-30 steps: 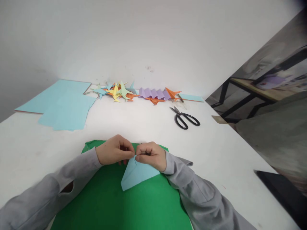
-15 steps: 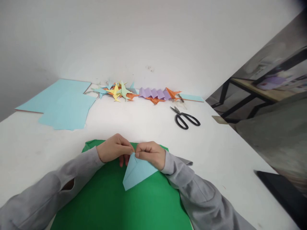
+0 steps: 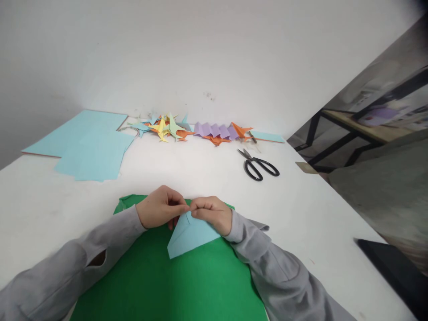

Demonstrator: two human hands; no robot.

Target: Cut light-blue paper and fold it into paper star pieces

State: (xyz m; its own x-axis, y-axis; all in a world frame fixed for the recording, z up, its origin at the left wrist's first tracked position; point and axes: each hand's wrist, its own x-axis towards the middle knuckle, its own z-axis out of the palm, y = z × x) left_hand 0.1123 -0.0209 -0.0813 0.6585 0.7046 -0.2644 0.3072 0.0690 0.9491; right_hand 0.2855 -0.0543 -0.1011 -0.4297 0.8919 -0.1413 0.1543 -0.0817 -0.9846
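A folded sheet of light blue paper [image 3: 192, 237] is held above a green mat [image 3: 160, 285], its pointed top up and its wide edge towards me. My left hand [image 3: 162, 207] pinches the top point between thumb and finger, the other fingers curled behind the sheet. Right beside it, my right hand [image 3: 212, 214] grips the same tip and the right slope, thumb on the front. Crease lines run down from the tip. The fingertips nearly meet and cover the very tip of the paper.
Black-handled scissors [image 3: 257, 166] lie on the white table [image 3: 307, 214] at back right. Blue paper sheets [image 3: 93, 147] are stacked at the left. Along the wall sit folded paper figures [image 3: 163, 128] and a pleated purple strip [image 3: 214, 130]. A dark flat object [image 3: 394, 272] is at the right.
The blue paper has tilted slightly, its lower left corner moving up and left. Both hands stay pinched at the tip, with the left fingertips shifted a little to the right.
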